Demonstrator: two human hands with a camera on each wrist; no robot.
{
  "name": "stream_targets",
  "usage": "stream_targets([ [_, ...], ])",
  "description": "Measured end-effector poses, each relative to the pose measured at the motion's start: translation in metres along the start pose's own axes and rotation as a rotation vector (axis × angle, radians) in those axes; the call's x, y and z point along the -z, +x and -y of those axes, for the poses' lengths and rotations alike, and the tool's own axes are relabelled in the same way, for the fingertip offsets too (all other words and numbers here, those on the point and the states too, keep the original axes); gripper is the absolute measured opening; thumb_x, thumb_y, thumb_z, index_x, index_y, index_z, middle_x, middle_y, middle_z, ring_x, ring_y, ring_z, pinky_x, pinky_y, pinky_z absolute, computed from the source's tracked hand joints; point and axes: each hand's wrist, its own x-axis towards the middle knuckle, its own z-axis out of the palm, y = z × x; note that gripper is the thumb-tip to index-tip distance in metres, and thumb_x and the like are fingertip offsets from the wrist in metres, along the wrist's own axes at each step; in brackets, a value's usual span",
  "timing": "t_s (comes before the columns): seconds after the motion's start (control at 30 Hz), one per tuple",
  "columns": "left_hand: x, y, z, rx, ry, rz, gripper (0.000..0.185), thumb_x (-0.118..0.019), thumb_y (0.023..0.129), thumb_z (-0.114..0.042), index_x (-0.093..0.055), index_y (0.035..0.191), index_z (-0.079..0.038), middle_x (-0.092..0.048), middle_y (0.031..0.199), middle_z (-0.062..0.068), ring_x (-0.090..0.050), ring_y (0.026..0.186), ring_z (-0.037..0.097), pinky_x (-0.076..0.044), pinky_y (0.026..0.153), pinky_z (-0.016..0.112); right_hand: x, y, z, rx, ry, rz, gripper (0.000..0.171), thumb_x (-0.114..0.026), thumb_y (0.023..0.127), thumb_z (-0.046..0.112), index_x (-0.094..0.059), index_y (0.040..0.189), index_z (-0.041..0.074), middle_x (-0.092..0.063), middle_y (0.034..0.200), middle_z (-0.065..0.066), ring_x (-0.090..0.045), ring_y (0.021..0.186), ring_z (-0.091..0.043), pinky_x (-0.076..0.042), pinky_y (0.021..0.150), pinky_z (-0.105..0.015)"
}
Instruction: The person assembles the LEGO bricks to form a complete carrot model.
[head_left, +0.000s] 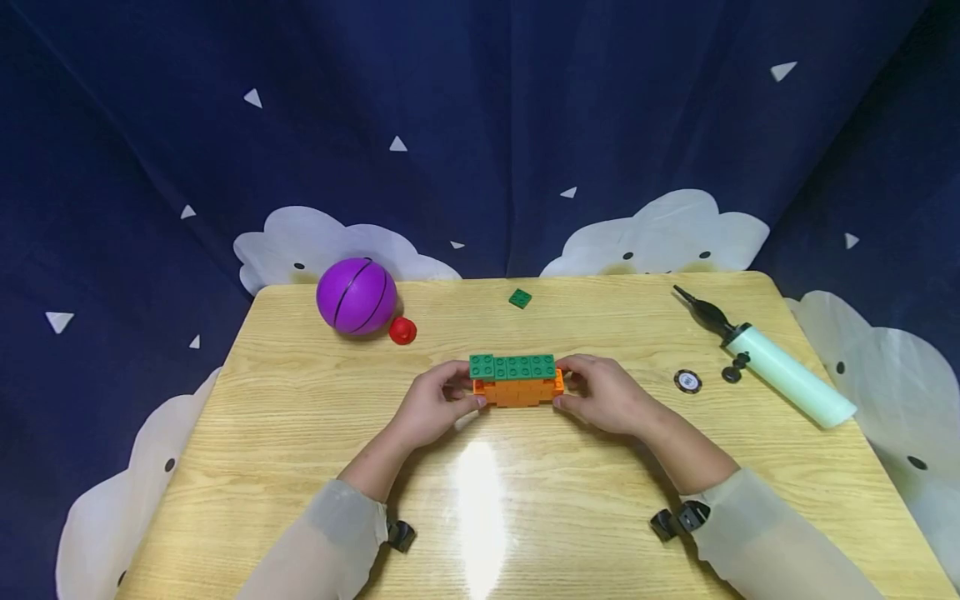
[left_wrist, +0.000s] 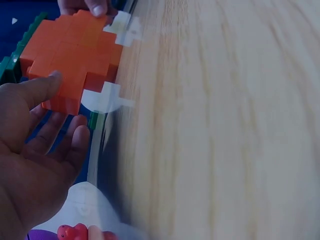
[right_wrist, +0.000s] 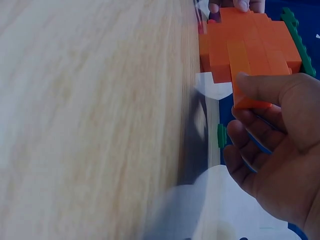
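In the middle of the frame, the left hand (head_left: pixel 431 408) and right hand (head_left: pixel 603 396) pinch the ends of the block stack (head_left: pixel 516 382), which looks hard, light and maybe easy to snap apart.

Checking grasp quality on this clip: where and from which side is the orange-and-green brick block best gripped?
By its two short ends, from left and right. The brick block is long and low on the table, so its ends are free. The left hand and right hand already pinch there.
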Motion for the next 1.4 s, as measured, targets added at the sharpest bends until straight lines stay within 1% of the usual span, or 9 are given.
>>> stream_targets([
  [0.1,0.000,-0.001,-0.001,0.009,-0.022,0.003,0.045,-0.083,0.090,-0.014,-0.067,0.132,-0.012,-0.068,0.120,0.004,-0.069,0.103,0.021,-0.058,0.088,0.035,0.002,0.001,-0.001,0.005,0.005,0.014,0.057,-0.081,0.090,0.020,-0.060,0.139,-0.002,-0.068,0.127,-0.013,-0.067,0.105,-0.026,-0.057,0.091,-0.044],
  [0.23,0.000,-0.002,-0.002,0.022,-0.053,0.008,0.047,-0.082,0.090,-0.011,-0.066,0.134,-0.012,-0.064,0.127,0.005,-0.070,0.106,0.020,-0.060,0.085,0.033,0.005,0.003,-0.004,0.021,0.052,0.043,0.056,-0.082,0.089,0.017,-0.061,0.138,-0.002,-0.068,0.127,-0.014,-0.069,0.107,-0.027,-0.057,0.092,-0.043],
  [0.4,-0.001,-0.003,-0.003,0.018,-0.060,0.005,0.046,-0.081,0.090,-0.010,-0.067,0.133,-0.013,-0.064,0.126,0.006,-0.070,0.104,0.020,-0.060,0.083,0.032,0.008,0.005,-0.011,0.014,0.082,0.073,0.054,-0.082,0.088,0.010,-0.062,0.137,0.000,-0.069,0.126,-0.013,-0.069,0.106,-0.026,-0.058,0.090,-0.039],
  [0.5,-0.002,-0.004,-0.003,0.016,-0.062,0.002,0.044,-0.081,0.090,-0.009,-0.068,0.132,-0.013,-0.064,0.125,0.005,-0.069,0.103,0.019,-0.059,0.082,0.032,0.009,0.007,-0.014,0.002,0.081,0.076,0.050,-0.080,0.090,0.007,-0.063,0.136,0.001,-0.069,0.123,-0.010,-0.068,0.103,-0.022,-0.058,0.087,-0.036],
  [0.67,-0.002,-0.004,-0.003,0.011,-0.062,-0.001,0.043,-0.082,0.090,-0.009,-0.069,0.130,-0.015,-0.066,0.123,0.004,-0.069,0.103,0.020,-0.059,0.082,0.031,0.009,0.013,-0.017,0.014,0.081,0.045,0.037,-0.073,0.093,0.001,-0.067,0.130,0.005,-0.070,0.116,-0.004,-0.065,0.095,-0.015,-0.057,0.082,-0.033],
  [0.8,-0.002,-0.005,-0.003,0.006,-0.075,-0.005,0.040,-0.082,0.090,-0.009,-0.069,0.127,-0.015,-0.066,0.120,0.004,-0.069,0.102,0.022,-0.059,0.081,0.032,0.009,0.020,-0.018,0.033,0.065,0.006,0.032,-0.070,0.095,0.000,-0.068,0.126,0.007,-0.071,0.113,-0.002,-0.063,0.091,-0.015,-0.056,0.080,-0.034],
  [0.97,-0.003,-0.004,-0.001,0.006,-0.095,-0.005,0.035,-0.082,0.090,-0.010,-0.070,0.122,-0.016,-0.067,0.118,0.003,-0.068,0.101,0.022,-0.058,0.081,0.032,0.008,0.030,-0.018,0.034,0.054,-0.028,0.029,-0.066,0.096,0.000,-0.069,0.124,0.006,-0.072,0.112,-0.004,-0.063,0.090,-0.016,-0.056,0.079,-0.034],
  [1.13,-0.003,-0.003,-0.001,0.001,-0.109,-0.011,0.035,-0.082,0.089,-0.008,-0.070,0.121,-0.015,-0.069,0.116,0.003,-0.069,0.101,0.023,-0.059,0.082,0.033,0.007,0.040,-0.019,0.023,0.062,-0.044,0.027,-0.065,0.098,0.002,-0.069,0.125,0.004,-0.071,0.112,-0.004,-0.064,0.090,-0.016,-0.056,0.079,-0.035],
  [1.4,-0.003,-0.004,-0.002,0.010,-0.085,-0.013,0.035,-0.082,0.090,-0.009,-0.069,0.122,-0.013,-0.068,0.115,0.004,-0.068,0.100,0.021,-0.058,0.080,0.033,0.005,0.056,-0.019,0.003,0.063,-0.077,0.029,-0.061,0.096,0.002,-0.068,0.125,0.002,-0.072,0.112,-0.008,-0.063,0.091,-0.019,-0.054,0.078,-0.035],
])
